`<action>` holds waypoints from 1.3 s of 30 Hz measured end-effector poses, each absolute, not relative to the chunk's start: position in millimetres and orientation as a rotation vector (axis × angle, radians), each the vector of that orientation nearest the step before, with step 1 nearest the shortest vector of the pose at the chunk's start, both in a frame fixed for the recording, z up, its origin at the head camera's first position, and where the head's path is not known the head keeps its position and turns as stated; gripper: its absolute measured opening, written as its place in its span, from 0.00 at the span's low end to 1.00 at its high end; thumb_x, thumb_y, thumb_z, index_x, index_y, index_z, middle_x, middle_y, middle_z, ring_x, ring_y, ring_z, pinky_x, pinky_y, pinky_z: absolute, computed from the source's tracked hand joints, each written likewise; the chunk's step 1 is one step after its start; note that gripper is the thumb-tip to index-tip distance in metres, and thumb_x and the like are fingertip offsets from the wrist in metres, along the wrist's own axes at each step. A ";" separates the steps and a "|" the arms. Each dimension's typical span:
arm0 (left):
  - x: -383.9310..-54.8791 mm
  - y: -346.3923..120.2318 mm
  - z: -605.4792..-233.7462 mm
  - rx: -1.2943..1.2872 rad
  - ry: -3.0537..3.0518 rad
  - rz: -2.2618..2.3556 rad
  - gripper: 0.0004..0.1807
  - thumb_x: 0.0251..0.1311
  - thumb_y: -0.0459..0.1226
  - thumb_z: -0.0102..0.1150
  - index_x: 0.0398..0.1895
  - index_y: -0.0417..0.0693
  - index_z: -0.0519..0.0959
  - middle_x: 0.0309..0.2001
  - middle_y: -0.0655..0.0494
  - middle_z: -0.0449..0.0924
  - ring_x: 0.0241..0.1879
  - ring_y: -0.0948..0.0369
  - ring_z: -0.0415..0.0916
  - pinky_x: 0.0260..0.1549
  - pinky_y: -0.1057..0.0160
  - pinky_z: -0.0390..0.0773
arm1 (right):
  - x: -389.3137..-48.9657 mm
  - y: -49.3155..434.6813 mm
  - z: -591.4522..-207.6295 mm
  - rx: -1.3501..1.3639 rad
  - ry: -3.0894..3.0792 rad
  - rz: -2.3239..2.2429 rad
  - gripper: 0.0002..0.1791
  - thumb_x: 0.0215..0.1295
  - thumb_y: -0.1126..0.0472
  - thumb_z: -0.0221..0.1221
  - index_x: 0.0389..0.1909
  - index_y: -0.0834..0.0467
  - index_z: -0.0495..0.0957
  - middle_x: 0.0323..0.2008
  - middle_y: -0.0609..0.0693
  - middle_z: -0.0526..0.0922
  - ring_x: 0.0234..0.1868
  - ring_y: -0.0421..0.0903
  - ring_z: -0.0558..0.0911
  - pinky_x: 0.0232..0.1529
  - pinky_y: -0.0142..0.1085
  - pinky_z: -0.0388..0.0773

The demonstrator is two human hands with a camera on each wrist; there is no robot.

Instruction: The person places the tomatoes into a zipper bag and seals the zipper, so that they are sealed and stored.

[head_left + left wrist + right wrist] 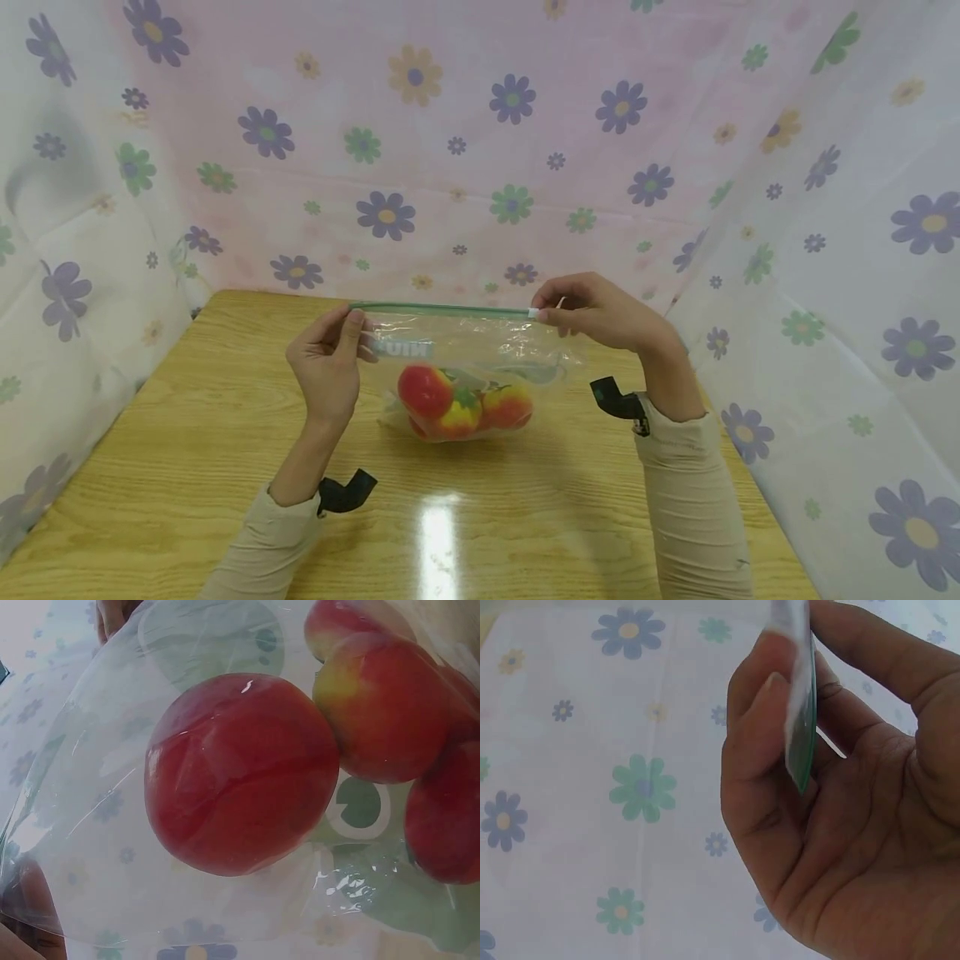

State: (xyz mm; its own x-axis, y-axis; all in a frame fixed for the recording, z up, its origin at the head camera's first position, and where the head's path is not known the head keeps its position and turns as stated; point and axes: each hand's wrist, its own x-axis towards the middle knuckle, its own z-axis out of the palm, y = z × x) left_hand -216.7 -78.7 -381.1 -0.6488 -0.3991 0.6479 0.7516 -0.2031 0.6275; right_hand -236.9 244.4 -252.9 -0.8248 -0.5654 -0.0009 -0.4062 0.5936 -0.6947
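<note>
A clear plastic zip bag [480, 337] hangs upright over the table, its green zip strip [442, 310] stretched level along the top. Inside lie several red-and-yellow round fruits [425, 392], apple- or peach-like; one large red fruit [240, 780] fills the middle of the left wrist view. My left hand [327, 367] pinches the bag's top left corner between thumb and fingers. At the strip's other end, my right hand [600, 312] pinches the white slider [533, 314]. The right wrist view shows the strip's green end [802, 761] between the right hand's fingers.
Beneath the bag is a wood-grain table [225, 467] with a bright light reflection near its front. Flower-patterned cloth [457, 167] encloses the back and both sides. A black wrist mount [618, 398] juts inward from the right sleeve, and another [347, 492] from the left.
</note>
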 end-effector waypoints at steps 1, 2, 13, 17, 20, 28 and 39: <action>-216.8 -79.1 -381.1 -0.445 -1.288 -1.928 0.07 0.67 0.24 0.59 0.41 0.29 0.86 0.27 0.60 0.87 0.23 0.68 0.82 0.18 0.72 0.81 | -236.6 245.5 -253.5 -0.804 2.605 -1.059 0.08 0.76 0.61 0.57 0.46 0.61 0.80 0.34 0.54 0.78 0.33 0.50 0.78 0.38 0.38 0.80; -216.9 -79.5 -381.0 -0.442 -1.291 -1.927 0.07 0.67 0.24 0.59 0.41 0.29 0.86 0.27 0.60 0.87 0.23 0.68 0.82 0.18 0.72 0.81 | -236.6 246.8 -254.5 -0.800 2.613 -1.067 0.08 0.76 0.61 0.57 0.46 0.61 0.80 0.34 0.55 0.78 0.33 0.50 0.78 0.37 0.38 0.80; -217.4 -81.8 -381.0 -0.434 -1.254 -1.933 0.07 0.67 0.23 0.58 0.42 0.25 0.85 0.27 0.60 0.87 0.23 0.68 0.82 0.18 0.72 0.81 | -231.0 255.7 -270.0 -0.671 2.645 -1.332 0.12 0.79 0.61 0.53 0.54 0.65 0.74 0.40 0.57 0.78 0.36 0.50 0.83 0.42 0.36 0.85; -217.7 -81.9 -380.6 -0.425 -1.248 -1.940 0.07 0.67 0.23 0.59 0.41 0.27 0.85 0.27 0.60 0.87 0.22 0.68 0.81 0.18 0.72 0.81 | -230.6 251.7 -278.9 -0.611 2.595 -1.514 0.12 0.80 0.62 0.52 0.55 0.66 0.72 0.42 0.54 0.76 0.37 0.45 0.84 0.42 0.36 0.87; -217.8 -81.9 -380.5 -0.412 -1.246 -1.949 0.07 0.67 0.23 0.59 0.40 0.28 0.86 0.27 0.59 0.87 0.21 0.69 0.81 0.18 0.72 0.81 | -230.3 248.2 -286.2 -0.560 2.579 -1.642 0.12 0.80 0.61 0.51 0.55 0.65 0.71 0.41 0.51 0.75 0.36 0.43 0.84 0.41 0.35 0.87; -219.8 -82.5 -380.5 -0.398 -1.240 -1.947 0.07 0.67 0.23 0.59 0.40 0.28 0.86 0.27 0.59 0.87 0.21 0.69 0.82 0.17 0.72 0.80 | -228.9 244.5 -300.6 -0.421 2.620 -1.852 0.09 0.80 0.60 0.50 0.53 0.59 0.71 0.39 0.48 0.75 0.31 0.41 0.85 0.37 0.34 0.87; -217.5 -83.8 -374.8 -0.435 -1.229 -1.965 0.07 0.67 0.23 0.59 0.40 0.25 0.85 0.27 0.56 0.87 0.22 0.67 0.83 0.17 0.72 0.80 | -222.9 247.4 -307.2 -0.369 2.627 -1.949 0.09 0.80 0.58 0.52 0.53 0.58 0.74 0.37 0.47 0.78 0.29 0.40 0.85 0.34 0.33 0.87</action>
State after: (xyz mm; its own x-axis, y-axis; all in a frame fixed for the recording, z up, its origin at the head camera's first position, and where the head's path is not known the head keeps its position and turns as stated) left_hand -217.5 -83.8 -374.8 -0.6507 -0.4237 0.6302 0.7520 -0.2443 0.6122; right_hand -222.9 247.4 -307.2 -0.9639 -0.0894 0.2509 -0.2660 0.2778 -0.9231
